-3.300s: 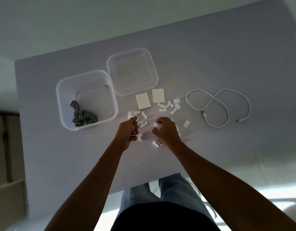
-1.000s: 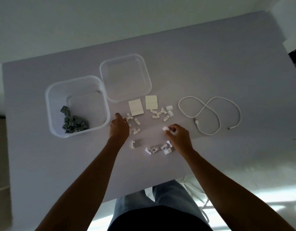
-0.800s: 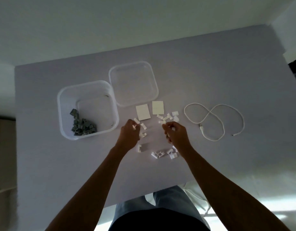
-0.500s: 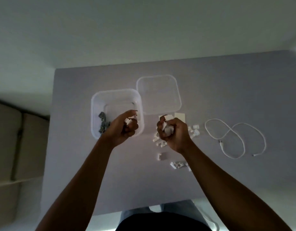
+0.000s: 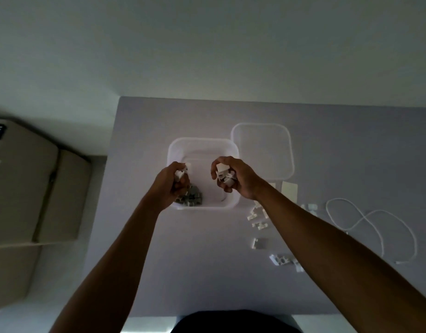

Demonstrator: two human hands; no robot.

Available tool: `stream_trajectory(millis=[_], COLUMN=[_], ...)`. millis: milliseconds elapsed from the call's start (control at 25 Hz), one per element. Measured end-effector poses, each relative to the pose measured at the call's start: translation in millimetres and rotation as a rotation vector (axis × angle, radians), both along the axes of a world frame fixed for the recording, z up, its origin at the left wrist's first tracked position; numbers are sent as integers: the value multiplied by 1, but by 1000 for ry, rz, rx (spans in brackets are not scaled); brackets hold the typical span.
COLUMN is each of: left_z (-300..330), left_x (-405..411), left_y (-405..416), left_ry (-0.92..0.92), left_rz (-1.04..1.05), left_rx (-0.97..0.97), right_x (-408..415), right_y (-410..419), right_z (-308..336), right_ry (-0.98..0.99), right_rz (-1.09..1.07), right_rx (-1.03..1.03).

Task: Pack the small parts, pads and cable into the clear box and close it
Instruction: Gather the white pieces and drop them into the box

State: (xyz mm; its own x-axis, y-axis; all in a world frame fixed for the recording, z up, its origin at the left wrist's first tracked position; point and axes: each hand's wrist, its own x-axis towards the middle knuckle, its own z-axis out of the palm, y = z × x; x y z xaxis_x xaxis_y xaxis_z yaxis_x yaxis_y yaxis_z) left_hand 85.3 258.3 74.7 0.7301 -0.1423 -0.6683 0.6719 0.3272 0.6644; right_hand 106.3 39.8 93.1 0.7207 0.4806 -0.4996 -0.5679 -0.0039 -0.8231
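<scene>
Both bare hands hang over the open, clear square plastic box, which sits on the pale grey table a little left of the frame's centre. The left hand is at the box's 9 o'clock side, its fingers curled tight around a few small white plastic parts that poke out above the knuckles. The right hand is at the box's 3 o'clock side, fingers likewise curled into a loose fist around a bigger clutch of white parts. Inside the box, at its 7 o'clock corner, lies a heap of small grey plastic parts, partly hidden by the left hand.

The clear square lid lies flat on the table, touching the box at its 2 o'clock corner. At the box's 4 o'clock, just beyond the right wrist, a pale cream rectangular pad lies flat; a second one beside it is mostly hidden by the forearm. More loose white parts are scattered on the table at the box's 5 o'clock, some under the right forearm. The thin white cable lies in loose loops well apart from the box, at 4 o'clock near the frame's right edge.
</scene>
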Motion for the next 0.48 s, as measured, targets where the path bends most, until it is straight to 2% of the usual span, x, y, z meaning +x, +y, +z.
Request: stream_trajectory(millis=[120, 280, 400, 480], left_z=[-6, -14, -21, -29], left_x=[5, 14, 18, 20], left_y=[2, -5, -10, -14], left_ry=[21, 58, 26, -5], left_rz=[25, 53, 31, -19], left_rx=[63, 172, 274, 363], right_x=[7, 6, 1, -5], right_y=[17, 30, 36, 36], right_z=[-18, -49, -60, -64], right_ry=[-120, -400, -422, -456], right_rz=[188, 769, 945, 983], right_rx=[-359, -857, -986, -1035])
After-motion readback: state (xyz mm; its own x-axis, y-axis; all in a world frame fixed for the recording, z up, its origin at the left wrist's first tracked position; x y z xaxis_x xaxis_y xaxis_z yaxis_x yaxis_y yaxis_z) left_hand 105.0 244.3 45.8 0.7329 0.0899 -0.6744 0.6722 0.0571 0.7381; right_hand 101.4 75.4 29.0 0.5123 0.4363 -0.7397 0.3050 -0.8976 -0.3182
